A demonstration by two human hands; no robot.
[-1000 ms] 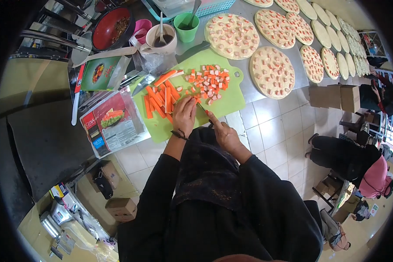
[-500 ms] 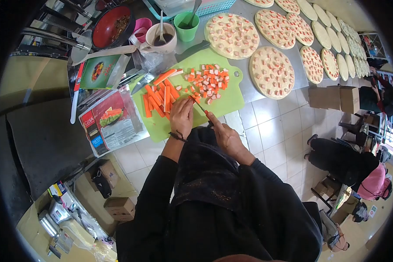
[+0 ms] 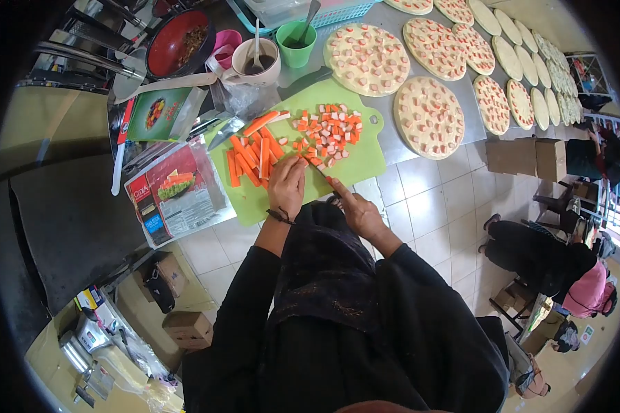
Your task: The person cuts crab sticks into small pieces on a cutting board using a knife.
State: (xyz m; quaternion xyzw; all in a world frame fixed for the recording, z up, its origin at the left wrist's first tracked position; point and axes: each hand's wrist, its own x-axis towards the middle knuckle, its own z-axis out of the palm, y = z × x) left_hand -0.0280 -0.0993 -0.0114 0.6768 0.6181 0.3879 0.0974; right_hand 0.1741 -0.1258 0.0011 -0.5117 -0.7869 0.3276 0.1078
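A green cutting board (image 3: 362,153) lies at the counter's edge in front of me. My left hand (image 3: 287,187) is closed on a crab stick at the board's near side, its fingertips beside the blade. A knife with a reddish handle (image 3: 330,180) is gripped in my right hand (image 3: 365,218); its blade rests at the stick's end. Whole orange crab sticks (image 3: 264,158) lie in a loose pile left of the blade. Diced crab stick pieces (image 3: 337,124) are heaped behind it. My fingers hide most of the stick I hold.
Round dough bases (image 3: 430,117) topped with pieces stand right of the board, plainer ones further off. A crab stick packet (image 3: 179,189) lies left. Behind are a mug (image 3: 265,72), a green cup (image 3: 296,54), a dark pan (image 3: 164,51) and another knife (image 3: 303,81). People are at right.
The knife and my right hand have shifted slightly, the blade now steeper against the crab stick. My left hand stays almost where it was.
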